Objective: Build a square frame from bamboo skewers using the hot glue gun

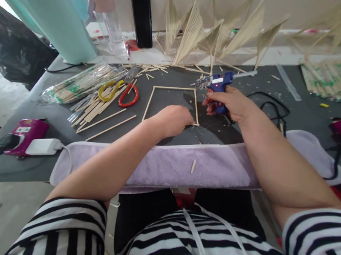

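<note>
A square-like frame of thin wooden sticks (173,87) lies on the dark tabletop. Over its near side is my left hand (174,120), fingers closed together at the near right corner, pinching the end of a stick there. The hand and forearm cover most of that near side. My right hand (231,102) is wrapped round the handle of a blue hot glue gun (221,79), held just right of the frame. Its nozzle points left, by the far right corner, and a clear glue stick (246,74) sticks out behind.
Yellow-and-red-handled scissors (128,94) lie on loose sticks (99,108) at left, beside a bagged bundle (79,83). Stick-built fan shapes (190,31) stand behind. A phone (143,21), a bottle (108,25), purple power strips (30,132) and a lilac cloth (192,167) surround the work.
</note>
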Tool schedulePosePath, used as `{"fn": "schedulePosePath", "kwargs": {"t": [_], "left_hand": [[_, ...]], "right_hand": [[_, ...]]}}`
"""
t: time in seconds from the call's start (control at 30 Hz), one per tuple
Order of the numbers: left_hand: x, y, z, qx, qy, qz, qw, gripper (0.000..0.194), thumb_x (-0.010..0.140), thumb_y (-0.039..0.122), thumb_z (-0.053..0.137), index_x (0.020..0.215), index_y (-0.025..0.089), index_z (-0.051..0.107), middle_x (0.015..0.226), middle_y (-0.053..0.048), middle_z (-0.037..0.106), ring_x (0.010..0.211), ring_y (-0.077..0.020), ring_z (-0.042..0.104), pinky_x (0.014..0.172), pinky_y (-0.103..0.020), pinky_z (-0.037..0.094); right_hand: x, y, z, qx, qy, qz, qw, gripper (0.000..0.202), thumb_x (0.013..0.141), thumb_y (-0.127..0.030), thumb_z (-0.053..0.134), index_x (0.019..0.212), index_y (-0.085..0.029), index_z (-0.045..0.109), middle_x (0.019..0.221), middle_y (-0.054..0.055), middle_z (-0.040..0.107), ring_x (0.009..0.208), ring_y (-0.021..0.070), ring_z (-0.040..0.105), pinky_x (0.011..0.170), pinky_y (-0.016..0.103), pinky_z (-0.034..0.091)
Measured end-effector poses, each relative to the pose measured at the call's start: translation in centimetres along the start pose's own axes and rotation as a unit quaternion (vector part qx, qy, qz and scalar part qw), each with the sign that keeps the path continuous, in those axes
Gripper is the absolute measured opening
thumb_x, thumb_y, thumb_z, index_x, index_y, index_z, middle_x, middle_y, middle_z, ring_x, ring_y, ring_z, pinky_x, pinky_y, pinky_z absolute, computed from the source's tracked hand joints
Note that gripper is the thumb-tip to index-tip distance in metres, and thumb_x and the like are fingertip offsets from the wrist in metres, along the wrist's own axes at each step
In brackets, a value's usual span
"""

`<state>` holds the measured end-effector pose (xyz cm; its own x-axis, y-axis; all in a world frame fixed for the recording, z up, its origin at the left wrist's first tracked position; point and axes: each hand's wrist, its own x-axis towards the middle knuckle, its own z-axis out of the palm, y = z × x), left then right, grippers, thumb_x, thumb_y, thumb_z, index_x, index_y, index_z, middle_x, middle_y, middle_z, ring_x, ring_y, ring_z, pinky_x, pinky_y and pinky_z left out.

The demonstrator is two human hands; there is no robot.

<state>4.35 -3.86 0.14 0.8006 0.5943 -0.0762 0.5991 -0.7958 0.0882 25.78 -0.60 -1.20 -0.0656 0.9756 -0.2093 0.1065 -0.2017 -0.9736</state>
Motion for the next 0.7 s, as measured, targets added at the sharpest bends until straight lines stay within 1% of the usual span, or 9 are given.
{"fn": "schedulePosePath", "kwargs": {"t": [0.17,0.3,0.53,0.7], "left_hand": [[0.03,0.08,-0.09,0.014,0.000,0.004,1.000,0.037,0.084,0.007,0.050,0.104,0.023,0.077,0.099,-0.006,0.076,0.096,-0.0187,0.068,0.072,-0.026,0.047],[0.01,0.12,-0.21,0.018,-0.009,0.005,1.000,0.037,0.085,0.009,0.049,0.105,0.023,0.076,0.102,-0.005,0.075,0.099,-0.0201,0.068,0.073,-0.027,0.046],[0.08,-0.05,-0.15,0.018,-0.010,0.006,1.000,0.038,0.087,0.011,0.048,0.109,0.025,0.076,0.099,-0.005,0.074,0.097,-0.0194,0.067,0.072,-0.027,0.046],[0.16,-0.11,0.01,0.015,-0.003,-0.002,1.000,0.039,0.087,0.013,0.048,0.109,0.027,0.076,0.099,-0.004,0.074,0.092,-0.0185,0.067,0.070,-0.027,0.044]], "right_hand": [[0.04,0.10,-0.11,-0.003,0.000,-0.008,1.000,0.017,0.075,-0.025,0.072,0.085,-0.021,0.059,0.073,0.003,0.070,0.051,0.0135,0.061,0.050,0.029,0.057],[-0.18,-0.07,-0.24,-0.001,0.002,-0.013,1.000,0.018,0.076,-0.027,0.073,0.084,-0.020,0.058,0.072,0.003,0.069,0.051,0.0126,0.060,0.051,0.029,0.058],[-0.58,-0.62,-0.52,0.018,0.005,-0.023,1.000,0.019,0.077,-0.028,0.073,0.085,-0.020,0.058,0.073,0.003,0.068,0.050,0.0127,0.060,0.050,0.029,0.058],[-0.38,-0.16,-0.61,0.013,0.001,-0.039,0.999,0.022,0.075,-0.032,0.073,0.087,-0.021,0.057,0.075,0.002,0.069,0.051,0.0124,0.060,0.052,0.029,0.058]]}}
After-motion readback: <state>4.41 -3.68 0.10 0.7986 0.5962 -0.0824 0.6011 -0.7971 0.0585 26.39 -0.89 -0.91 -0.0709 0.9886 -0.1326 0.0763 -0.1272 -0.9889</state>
